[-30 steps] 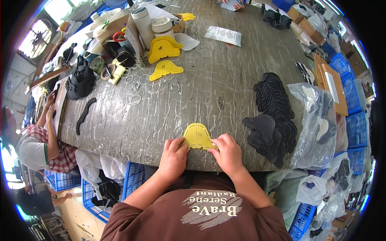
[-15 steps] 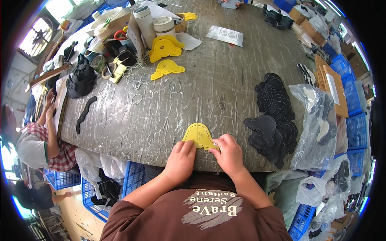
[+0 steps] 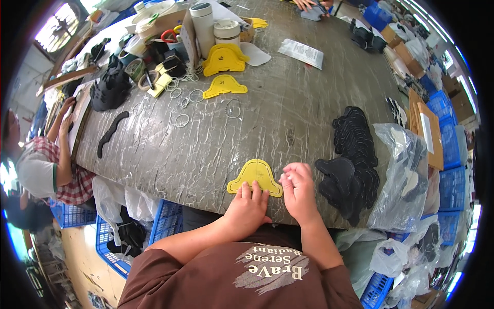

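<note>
A yellow bell-shaped template (image 3: 256,172) with slits along its edge lies flat near the table's front edge. My left hand (image 3: 248,208) rests on its lower middle, fingers stretched out and pressing down. Just off the template's right side, my right hand (image 3: 300,193) is raised a little, thumb and fingers pinched together. Something small and whitish shows at those fingertips, too small to name. Farther right lie overlapping black cut pieces (image 3: 355,136), with a larger dark bell-shaped piece (image 3: 337,172) on the nearer part.
Two more yellow templates (image 3: 225,86) (image 3: 224,59) lie at the back left, by rubber bands (image 3: 181,120), white containers (image 3: 202,31) and a cluttered tool area. A curved black strip (image 3: 112,134) is at left. Clear plastic bags (image 3: 396,180) line the right edge. A co-worker (image 3: 43,159) sits at left.
My right hand has lifted off the template's right side and moved slightly right, fingers pinched. My left hand has shifted right onto the template's middle, uncovering its lower left.
</note>
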`<state>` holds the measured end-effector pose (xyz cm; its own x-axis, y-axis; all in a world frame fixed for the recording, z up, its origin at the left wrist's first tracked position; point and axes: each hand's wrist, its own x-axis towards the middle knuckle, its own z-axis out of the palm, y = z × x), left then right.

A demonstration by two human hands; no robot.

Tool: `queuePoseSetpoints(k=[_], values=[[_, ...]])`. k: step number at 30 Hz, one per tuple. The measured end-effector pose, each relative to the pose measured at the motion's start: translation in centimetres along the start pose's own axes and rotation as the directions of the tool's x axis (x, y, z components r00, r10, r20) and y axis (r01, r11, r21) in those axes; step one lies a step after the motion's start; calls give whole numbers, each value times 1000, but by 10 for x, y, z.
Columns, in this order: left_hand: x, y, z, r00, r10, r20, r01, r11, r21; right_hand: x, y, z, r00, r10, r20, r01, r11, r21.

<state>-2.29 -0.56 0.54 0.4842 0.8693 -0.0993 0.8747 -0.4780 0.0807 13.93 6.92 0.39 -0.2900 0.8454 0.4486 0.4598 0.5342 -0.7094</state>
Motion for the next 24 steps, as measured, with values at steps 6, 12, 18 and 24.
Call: queuePoseSetpoints(k=[6, 12, 18, 24], values=[[2, 1, 5, 1000, -8, -18, 9, 1000, 17, 16, -16, 21, 956, 178, 232, -238, 934, 265], [2, -1, 7, 998, 35, -53, -33, 999, 28, 26, -23, 43, 867, 186, 463, -348, 890, 295], [1, -1, 10, 996, 45, -72, -43, 999, 19, 26, -19, 51, 889, 171, 425, -329, 884, 333], [2, -2, 8, 999, 39, -38, -39, 999, 1, 29, -14, 55, 907, 159, 390, -275, 924, 264]])
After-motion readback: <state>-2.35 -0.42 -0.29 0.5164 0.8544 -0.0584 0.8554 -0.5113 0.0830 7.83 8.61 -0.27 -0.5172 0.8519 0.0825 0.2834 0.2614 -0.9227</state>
